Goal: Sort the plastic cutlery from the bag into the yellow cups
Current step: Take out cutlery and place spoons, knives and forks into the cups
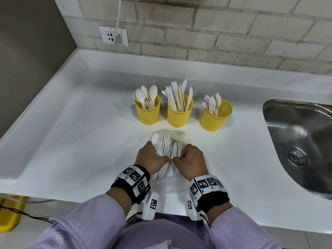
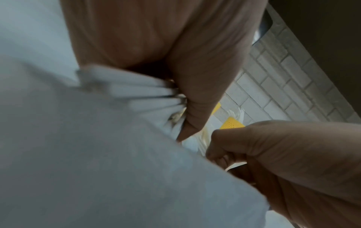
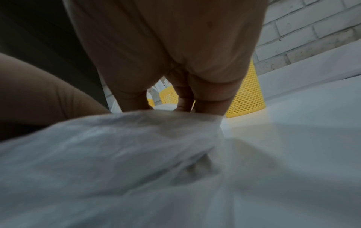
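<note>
Three yellow mesh cups stand in a row on the white counter: the left cup holds spoons, the middle cup knives, the right cup forks. In front of them lies the clear plastic bag with a pile of white cutlery on it. My left hand grips the pile's left side, thumb and fingers round a bundle of handles. My right hand is curled on the pile's right side, with thumb and forefinger pinching among the pieces. The bag hides its fingertips.
A steel sink is set into the counter at the right. A brick wall with a socket and a plugged-in white cable runs along the back. A dark wall bounds the left side. A yellow object sits below the counter's front edge.
</note>
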Action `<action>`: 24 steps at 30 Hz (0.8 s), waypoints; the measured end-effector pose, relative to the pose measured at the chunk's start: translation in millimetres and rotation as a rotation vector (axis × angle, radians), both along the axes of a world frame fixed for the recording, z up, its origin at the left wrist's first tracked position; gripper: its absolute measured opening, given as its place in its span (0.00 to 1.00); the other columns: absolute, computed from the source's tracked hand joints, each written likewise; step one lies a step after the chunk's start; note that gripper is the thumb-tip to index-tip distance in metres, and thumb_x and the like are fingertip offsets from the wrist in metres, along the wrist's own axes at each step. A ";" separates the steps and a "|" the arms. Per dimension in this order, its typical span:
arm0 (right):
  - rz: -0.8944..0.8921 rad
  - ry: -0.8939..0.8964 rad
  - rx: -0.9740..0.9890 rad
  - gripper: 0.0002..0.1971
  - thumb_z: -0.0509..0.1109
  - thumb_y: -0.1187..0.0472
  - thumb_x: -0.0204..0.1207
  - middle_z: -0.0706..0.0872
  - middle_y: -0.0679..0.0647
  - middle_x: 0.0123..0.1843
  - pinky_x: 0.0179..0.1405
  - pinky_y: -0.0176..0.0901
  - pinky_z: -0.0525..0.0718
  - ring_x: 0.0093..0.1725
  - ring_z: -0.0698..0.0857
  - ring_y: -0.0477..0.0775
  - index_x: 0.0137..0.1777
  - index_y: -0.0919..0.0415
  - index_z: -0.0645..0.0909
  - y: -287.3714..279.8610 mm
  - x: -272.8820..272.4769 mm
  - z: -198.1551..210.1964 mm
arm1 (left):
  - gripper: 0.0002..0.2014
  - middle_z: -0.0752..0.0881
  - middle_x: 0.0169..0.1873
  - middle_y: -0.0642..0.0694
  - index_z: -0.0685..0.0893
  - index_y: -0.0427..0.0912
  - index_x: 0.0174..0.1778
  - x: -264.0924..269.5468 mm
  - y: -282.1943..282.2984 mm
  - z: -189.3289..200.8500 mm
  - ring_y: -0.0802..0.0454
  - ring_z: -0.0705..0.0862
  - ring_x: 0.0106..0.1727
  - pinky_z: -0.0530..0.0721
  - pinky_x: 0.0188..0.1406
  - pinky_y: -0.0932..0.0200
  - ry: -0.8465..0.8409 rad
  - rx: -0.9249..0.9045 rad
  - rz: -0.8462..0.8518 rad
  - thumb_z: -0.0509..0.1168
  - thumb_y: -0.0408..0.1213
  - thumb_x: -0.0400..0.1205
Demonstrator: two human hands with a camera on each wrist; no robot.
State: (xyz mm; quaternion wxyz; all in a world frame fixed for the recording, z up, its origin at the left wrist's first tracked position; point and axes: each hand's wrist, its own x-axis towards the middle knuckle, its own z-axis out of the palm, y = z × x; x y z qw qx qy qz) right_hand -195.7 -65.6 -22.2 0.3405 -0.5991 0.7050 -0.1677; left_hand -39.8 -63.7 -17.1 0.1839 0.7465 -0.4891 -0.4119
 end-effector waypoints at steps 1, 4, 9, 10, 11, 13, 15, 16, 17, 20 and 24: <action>-0.001 -0.008 0.001 0.10 0.76 0.58 0.71 0.85 0.58 0.43 0.39 0.45 0.75 0.44 0.82 0.58 0.41 0.61 0.77 0.3 -0.2 0.7 | 0.22 0.87 0.57 0.44 0.80 0.40 0.61 -0.3 0.4 1.1 0.44 0.85 0.59 0.82 0.55 0.54 0.004 -0.005 0.006 0.76 0.42 0.74; -0.017 -0.074 0.027 0.08 0.75 0.60 0.71 0.85 0.54 0.40 0.37 0.43 0.77 0.41 0.83 0.54 0.42 0.59 0.77 1.0 -0.6 4.3 | 0.17 0.87 0.51 0.46 0.80 0.40 0.57 -3.8 0.9 8.2 0.46 0.86 0.54 0.81 0.48 0.56 0.035 -0.020 0.012 0.73 0.41 0.75; -0.046 -0.211 0.044 0.08 0.76 0.63 0.70 0.84 0.51 0.36 0.31 0.33 0.76 0.35 0.82 0.49 0.45 0.59 0.79 1.1 -1.8 9.8 | 0.09 0.84 0.36 0.48 0.81 0.37 0.45 -8.8 -0.7 17.0 0.50 0.83 0.39 0.76 0.33 0.57 0.135 0.004 0.009 0.72 0.35 0.73; -0.059 -0.245 0.057 0.08 0.77 0.63 0.70 0.84 0.50 0.36 0.34 0.38 0.80 0.36 0.83 0.51 0.44 0.58 0.79 1.0 -2.4 10.7 | 0.08 0.84 0.36 0.47 0.81 0.37 0.43 -8.7 -0.6 17.5 0.49 0.83 0.39 0.76 0.33 0.57 0.160 0.003 0.013 0.72 0.35 0.72; -0.078 -0.281 0.065 0.09 0.78 0.62 0.69 0.84 0.50 0.35 0.37 0.42 0.83 0.36 0.84 0.52 0.44 0.58 0.80 1.2 -3.2 11.5 | 0.07 0.84 0.34 0.47 0.82 0.37 0.40 -8.7 -0.2 18.7 0.49 0.83 0.38 0.77 0.33 0.57 0.190 -0.005 0.021 0.72 0.34 0.72; -0.116 -0.358 0.084 0.11 0.80 0.60 0.67 0.85 0.51 0.37 0.39 0.45 0.83 0.37 0.85 0.53 0.44 0.57 0.81 2.2 -3.4 12.0 | 0.05 0.85 0.31 0.48 0.82 0.39 0.34 -7.7 0.7 18.4 0.50 0.83 0.34 0.80 0.36 0.55 0.262 -0.011 0.038 0.72 0.32 0.72; -0.139 -0.454 0.114 0.13 0.79 0.57 0.63 0.87 0.54 0.39 0.40 0.48 0.85 0.37 0.86 0.54 0.46 0.57 0.82 4.0 -1.4 10.9 | 0.02 0.91 0.34 0.49 0.87 0.42 0.37 -7.5 2.0 19.0 0.49 0.90 0.38 0.88 0.46 0.52 0.359 -0.007 0.053 0.73 0.35 0.71; -0.146 -0.506 0.138 0.14 0.78 0.57 0.62 0.87 0.55 0.39 0.39 0.49 0.86 0.36 0.86 0.55 0.47 0.58 0.83 4.8 -0.3 9.8 | 0.07 0.94 0.38 0.47 0.90 0.43 0.43 -7.2 2.3 17.8 0.47 0.92 0.43 0.91 0.52 0.48 0.420 -0.012 0.058 0.73 0.37 0.70; -0.152 -0.559 0.160 0.13 0.78 0.60 0.64 0.87 0.56 0.38 0.37 0.49 0.85 0.34 0.86 0.55 0.48 0.59 0.83 5.3 0.4 8.9 | 0.12 0.95 0.42 0.45 0.91 0.44 0.48 -7.4 1.9 16.1 0.45 0.94 0.47 0.91 0.57 0.43 0.474 -0.015 0.069 0.73 0.38 0.69; -0.182 -0.713 0.208 0.08 0.77 0.72 0.73 0.86 0.56 0.34 0.33 0.45 0.84 0.28 0.84 0.52 0.49 0.65 0.83 5.1 -0.4 9.1 | 0.11 0.94 0.49 0.38 0.90 0.40 0.57 -7.1 1.7 15.8 0.38 0.93 0.52 0.91 0.59 0.38 0.612 0.003 0.117 0.73 0.32 0.78; -0.187 -0.840 0.211 0.07 0.76 0.74 0.77 0.87 0.55 0.33 0.33 0.44 0.87 0.31 0.87 0.52 0.51 0.64 0.86 6.5 -0.6 11.1 | 0.11 0.94 0.52 0.36 0.89 0.36 0.61 -4.1 2.9 17.5 0.37 0.93 0.54 0.91 0.57 0.42 0.731 0.023 0.132 0.72 0.30 0.84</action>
